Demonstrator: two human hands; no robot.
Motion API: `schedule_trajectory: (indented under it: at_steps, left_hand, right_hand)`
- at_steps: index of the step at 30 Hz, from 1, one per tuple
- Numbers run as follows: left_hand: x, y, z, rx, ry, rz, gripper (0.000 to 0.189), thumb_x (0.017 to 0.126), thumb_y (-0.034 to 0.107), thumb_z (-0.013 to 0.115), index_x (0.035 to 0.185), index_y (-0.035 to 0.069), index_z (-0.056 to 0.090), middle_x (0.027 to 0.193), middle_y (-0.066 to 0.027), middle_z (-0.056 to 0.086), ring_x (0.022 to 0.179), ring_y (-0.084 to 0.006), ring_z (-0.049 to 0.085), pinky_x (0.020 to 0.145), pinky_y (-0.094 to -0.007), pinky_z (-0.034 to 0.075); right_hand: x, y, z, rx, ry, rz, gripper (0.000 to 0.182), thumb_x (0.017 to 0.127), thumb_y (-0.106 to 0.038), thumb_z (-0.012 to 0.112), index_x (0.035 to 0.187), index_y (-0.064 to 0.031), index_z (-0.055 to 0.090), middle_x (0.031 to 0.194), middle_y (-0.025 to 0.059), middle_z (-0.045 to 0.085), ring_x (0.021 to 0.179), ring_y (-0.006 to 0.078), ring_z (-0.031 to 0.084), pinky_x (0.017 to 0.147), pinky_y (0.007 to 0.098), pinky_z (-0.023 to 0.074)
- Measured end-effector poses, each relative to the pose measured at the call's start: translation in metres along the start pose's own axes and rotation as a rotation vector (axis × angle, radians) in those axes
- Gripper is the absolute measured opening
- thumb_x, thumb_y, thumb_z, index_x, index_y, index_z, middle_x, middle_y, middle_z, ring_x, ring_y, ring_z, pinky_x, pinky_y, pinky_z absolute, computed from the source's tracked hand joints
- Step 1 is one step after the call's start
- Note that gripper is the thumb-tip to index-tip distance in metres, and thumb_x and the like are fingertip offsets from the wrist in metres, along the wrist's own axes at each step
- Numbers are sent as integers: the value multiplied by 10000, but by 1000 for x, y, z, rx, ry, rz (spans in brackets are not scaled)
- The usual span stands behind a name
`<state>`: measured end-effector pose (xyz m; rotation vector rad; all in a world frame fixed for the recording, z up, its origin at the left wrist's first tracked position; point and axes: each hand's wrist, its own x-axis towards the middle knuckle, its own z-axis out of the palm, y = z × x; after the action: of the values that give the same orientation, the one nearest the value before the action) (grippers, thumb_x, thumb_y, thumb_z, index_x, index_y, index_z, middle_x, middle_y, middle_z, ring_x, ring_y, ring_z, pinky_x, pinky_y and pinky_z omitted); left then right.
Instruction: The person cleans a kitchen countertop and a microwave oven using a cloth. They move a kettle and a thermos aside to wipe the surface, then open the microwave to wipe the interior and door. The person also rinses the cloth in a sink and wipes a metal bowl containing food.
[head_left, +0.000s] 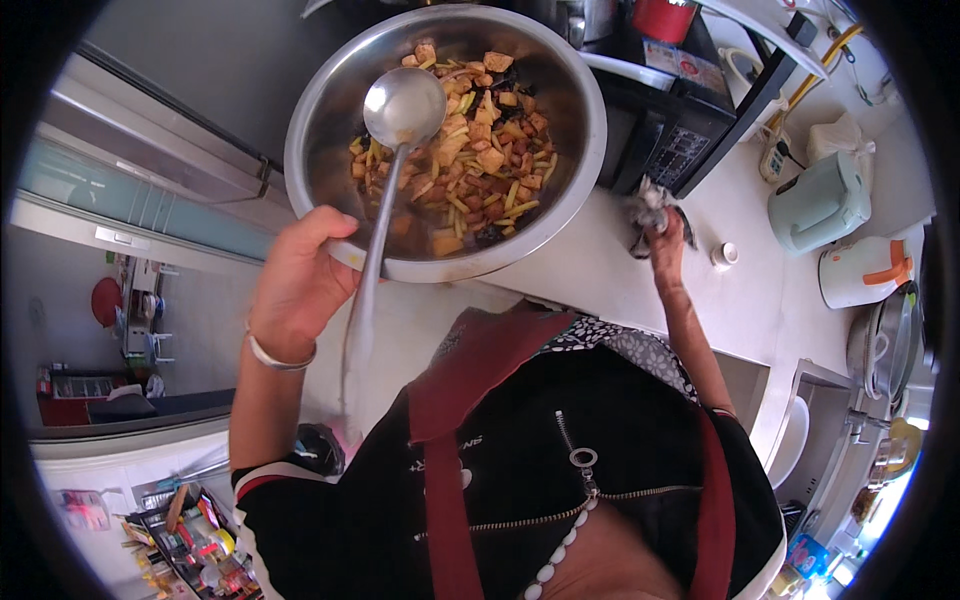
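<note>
My left hand (311, 262) grips the near-left rim of a wide stainless steel basin (596, 150), thumb over the edge. Diced browned food with yellow-green strips and dark pieces (487, 142) lies in the basin. A metal ladle (405, 109) rests bowl-down over the food, its long handle crossing the rim just right of my left thumb and pointing towards me. On the white counter to the right, my right hand (666, 232) holds a crumpled grey and black cloth (651, 210), close to the front of a black microwave (671, 150).
A small white cup or cap (724, 256) stands right of my right hand. Farther right are a pale green electric kettle (817, 202), a white appliance with an orange handle (862, 271), stacked pans (885, 337) and a sink (817, 420). A red container (664, 19) sits atop the microwave.
</note>
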<state>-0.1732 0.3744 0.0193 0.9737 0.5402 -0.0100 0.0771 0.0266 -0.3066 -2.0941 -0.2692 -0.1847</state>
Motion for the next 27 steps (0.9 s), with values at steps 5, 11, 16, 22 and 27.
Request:
schedule_trajectory:
  at_steps: [5, 11, 16, 22, 27]
  left_hand:
    - [17, -46, 6, 101, 104, 178, 369, 769, 62, 505, 1115, -63, 490, 1036, -162, 600, 933, -285, 612, 819, -438, 510]
    - [43, -82, 4, -78, -14, 60, 389, 767, 72, 508, 1143, -24, 481, 1051, -120, 598, 946, -258, 604, 794, -434, 517]
    - [65, -108, -2, -124, -55, -4, 328, 794, 62, 455, 1099, -51, 492, 1059, -151, 581, 917, -269, 606, 760, -471, 535]
    - [69, -107, -11, -4, -63, -117, 356, 769, 56, 459, 1100, -73, 485, 1031, -167, 582, 904, -280, 607, 756, -465, 536]
    - [71, -106, -11, 65, -135, -241, 365, 759, 52, 459, 1097, -79, 492, 1016, -160, 588, 905, -276, 608, 763, -462, 524]
  right_hand:
    - [1, -111, -52, 1244, -425, 335, 422, 865, -226, 535, 1248, -70, 455, 1133, 51, 569, 1056, 203, 516, 936, 338, 365]
    - [-49, -165, -36, 1886, -664, 634, 578, 843, -395, 553, 1305, -83, 402, 1311, 98, 454, 1226, 284, 388, 1053, 463, 242]
    - [-70, -209, -20, 1871, -565, 649, 595, 834, -432, 546, 1310, -110, 394, 1314, 80, 448, 1221, 256, 388, 1061, 424, 240]
    - [-45, -207, 2, 1846, -451, 694, 588, 867, -486, 442, 1294, -83, 417, 1357, 94, 402, 1252, 274, 352, 1072, 431, 214]
    - [-36, -182, 13, 1581, -631, 794, 589, 884, -503, 394, 1285, -72, 420, 1278, 179, 441, 1121, 296, 499, 925, 448, 445]
